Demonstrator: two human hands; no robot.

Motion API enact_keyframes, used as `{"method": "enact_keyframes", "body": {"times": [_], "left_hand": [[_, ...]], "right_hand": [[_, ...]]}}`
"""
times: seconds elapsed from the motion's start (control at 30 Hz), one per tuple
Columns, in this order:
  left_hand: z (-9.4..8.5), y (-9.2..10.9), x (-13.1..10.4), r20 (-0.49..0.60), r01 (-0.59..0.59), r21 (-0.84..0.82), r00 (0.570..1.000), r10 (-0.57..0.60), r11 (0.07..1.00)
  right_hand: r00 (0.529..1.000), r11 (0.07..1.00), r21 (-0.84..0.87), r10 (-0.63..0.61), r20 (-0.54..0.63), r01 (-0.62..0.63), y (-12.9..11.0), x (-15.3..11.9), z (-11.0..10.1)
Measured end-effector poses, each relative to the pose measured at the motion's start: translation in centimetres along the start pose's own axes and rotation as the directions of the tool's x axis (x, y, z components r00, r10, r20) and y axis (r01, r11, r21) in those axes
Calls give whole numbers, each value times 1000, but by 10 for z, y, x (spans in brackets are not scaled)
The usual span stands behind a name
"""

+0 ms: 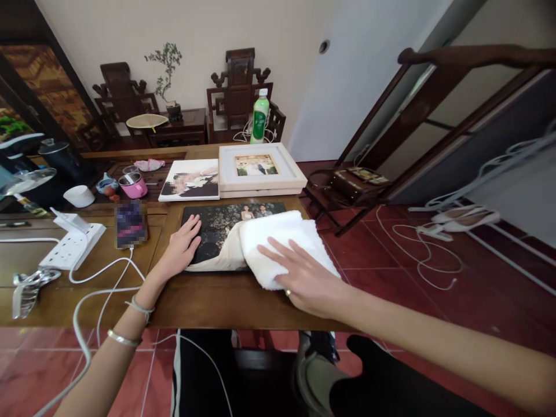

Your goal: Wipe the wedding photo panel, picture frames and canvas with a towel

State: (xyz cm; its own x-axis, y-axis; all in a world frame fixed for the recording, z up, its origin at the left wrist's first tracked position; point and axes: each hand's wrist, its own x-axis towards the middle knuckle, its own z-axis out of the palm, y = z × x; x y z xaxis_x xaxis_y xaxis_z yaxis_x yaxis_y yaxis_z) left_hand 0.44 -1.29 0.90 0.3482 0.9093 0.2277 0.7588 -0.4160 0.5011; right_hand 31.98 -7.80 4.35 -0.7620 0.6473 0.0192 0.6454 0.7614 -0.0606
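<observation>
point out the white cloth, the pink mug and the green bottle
white cloth (271, 234): head view, on its upper left part, beside the right hand's fingers
pink mug (138, 188): head view, on its outer wall
green bottle (259, 123): head view, on its label

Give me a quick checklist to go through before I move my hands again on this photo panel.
1. Left hand on the panel: ok, resting at its left side.
2. White cloth under the right hand: ok, fingers spread on top.
3. Panel surface beneath the cloth: cannot tell, it is covered.
4. White cables well away from the left forearm: not ok, they run right up to it.
5. Green bottle capped and upright: ok.
</observation>
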Motion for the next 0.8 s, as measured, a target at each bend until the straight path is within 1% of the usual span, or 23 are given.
{"method": "enact_keyframes", "body": {"times": [0.03,0.1,0.17,0.3,0.4,0.47,0.53,0.67,0.8], "left_hand": [[0,2,-1,8,14,21,1000,-14,1000],[-2,5,-2,19,28,47,999,-29,998],[-3,7,-3,27,27,53,999,-28,998],[-3,7,-4,27,21,43,999,-22,999],[-3,5,-4,6,10,18,1000,-10,1000],[-2,4,-4,-11,2,-1,1000,-2,1000],[-2,3,-4,-20,1,-14,1000,-2,1000],[-1,3,-4,-16,17,-8,1000,-18,1000],[-1,3,-4,-13,7,4,1000,-7,1000]], "right_hand": [[1000,1000,7,-5,10,5,-1,0,-1],[1000,1000,20,-4,4,4,7,6,-3],[1000,1000,27,-7,-15,7,26,16,-4],[998,998,21,-58,-35,59,73,41,-6],[997,998,11,-64,-43,65,97,58,-8],[998,999,4,-34,-50,34,104,65,-10],[999,1000,-1,-7,-52,7,106,68,-10],[999,1000,7,13,-30,-13,106,63,-12],[999,1000,14,27,-24,-27,111,62,-15]]}}
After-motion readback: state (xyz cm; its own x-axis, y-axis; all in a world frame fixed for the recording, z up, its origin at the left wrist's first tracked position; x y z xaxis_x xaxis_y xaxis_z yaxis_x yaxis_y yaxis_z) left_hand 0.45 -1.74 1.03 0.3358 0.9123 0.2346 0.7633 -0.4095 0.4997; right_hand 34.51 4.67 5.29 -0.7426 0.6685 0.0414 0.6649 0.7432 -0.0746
